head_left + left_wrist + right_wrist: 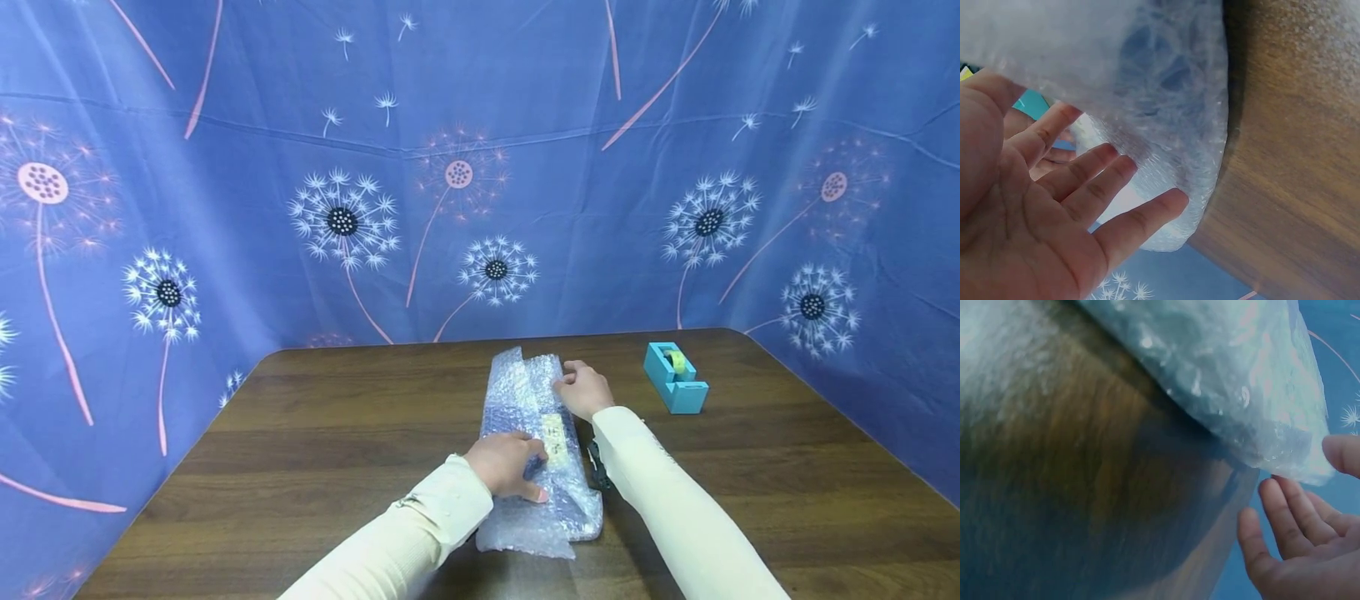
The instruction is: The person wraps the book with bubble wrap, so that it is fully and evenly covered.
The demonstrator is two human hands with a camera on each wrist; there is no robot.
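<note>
A bundle of clear bubble wrap (513, 400) lies lengthwise on the wooden table, its loose layers overlapping along the middle. Through a gap on its right side a pale yellow patterned item (555, 439) shows; the rest of it is hidden. My left hand (510, 467) rests on the near half of the wrap, fingers spread and relaxed; the left wrist view has its fingertips (1175, 200) against the plastic. At the far right edge is my right hand (583, 390). In the right wrist view a wrap corner (1307, 472) pokes between its thumb and loosely bent fingers.
A light blue tape dispenser (675, 379) with a yellow-green tape roll (675, 361) stands to the right on the brown wooden table (337, 417). Behind and at both sides hangs a blue cloth (585, 208) with dandelion prints.
</note>
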